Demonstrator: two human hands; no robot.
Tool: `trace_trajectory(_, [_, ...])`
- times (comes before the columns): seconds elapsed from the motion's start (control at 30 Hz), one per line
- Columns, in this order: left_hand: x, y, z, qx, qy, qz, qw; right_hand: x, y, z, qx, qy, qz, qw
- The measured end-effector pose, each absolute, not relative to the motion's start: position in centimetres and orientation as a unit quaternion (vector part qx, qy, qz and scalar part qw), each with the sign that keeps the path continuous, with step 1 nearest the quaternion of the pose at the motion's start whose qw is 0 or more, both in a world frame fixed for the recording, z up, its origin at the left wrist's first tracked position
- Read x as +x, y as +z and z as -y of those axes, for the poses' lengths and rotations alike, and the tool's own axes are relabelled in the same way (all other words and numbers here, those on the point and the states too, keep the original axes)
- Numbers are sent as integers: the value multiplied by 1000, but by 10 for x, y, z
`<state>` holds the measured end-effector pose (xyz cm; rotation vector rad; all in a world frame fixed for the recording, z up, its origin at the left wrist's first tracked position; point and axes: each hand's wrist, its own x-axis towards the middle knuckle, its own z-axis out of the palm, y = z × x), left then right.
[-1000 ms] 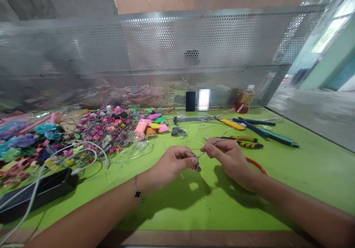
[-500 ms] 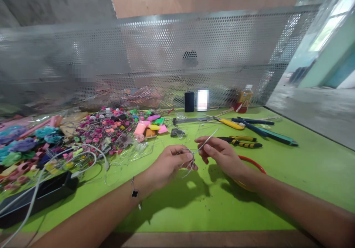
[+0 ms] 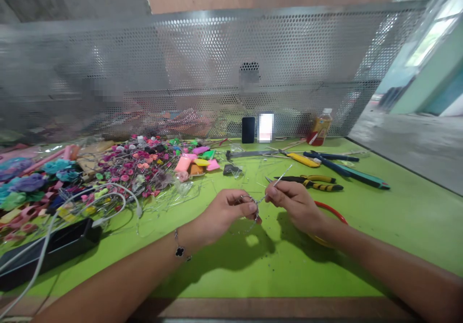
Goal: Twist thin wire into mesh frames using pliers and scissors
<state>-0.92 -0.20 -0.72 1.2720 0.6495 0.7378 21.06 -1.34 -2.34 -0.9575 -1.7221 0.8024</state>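
Above the green table, my left hand [image 3: 227, 212] and my right hand [image 3: 294, 205] pinch a thin silver wire [image 3: 258, 201] between their fingertips, with a small twisted knot of it at my left fingers. A straight end of the wire rises to the upper right past my right hand. The nearest tool is a pair of yellow-and-black handled pliers [image 3: 311, 183], just beyond my right fingers. A black clover bracelet [image 3: 179, 250] circles my left wrist.
The green tabletop [image 3: 231, 275] holds a heap of pink and red wire flowers [image 3: 137, 168], blue fabric flowers [image 3: 32, 183], coloured clay blocks [image 3: 188, 164], a black case [image 3: 47, 248], a white cable [image 3: 72, 207], several tools, a red ring [image 3: 331, 212], a phone [image 3: 248, 130] and a bottle [image 3: 320, 129]. A perforated metal screen [image 3: 217, 62] stands behind.
My hands have moved closer together and now both pinch the wire near the knot. The wire's free end points more steeply to the upper right.
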Motion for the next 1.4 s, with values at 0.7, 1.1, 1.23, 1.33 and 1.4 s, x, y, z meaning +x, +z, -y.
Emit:
trace_trajectory(0.7, [-17, -13, -2, 895, 307, -175, -271, 196, -23, 7, -417, 584, 530, 452])
trace_trajectory(1.1, [-14, -12, -15, 690, 364, -423, 461, 280, 6, -18, -595, 124, 776, 169])
trace_trajectory(1.23, [-14, -17, -17, 679, 362, -391, 505, 327, -2, -32, -615, 72, 784, -32])
trace_trajectory(1.33, [-14, -15, -15, 676, 356, -370, 529, 353, -9, -42, -632, 88, 766, -78])
trace_trajectory(1.4, [-15, -14, -13, 665, 351, -352, 557, 362, -11, -47, -630, 88, 769, -72])
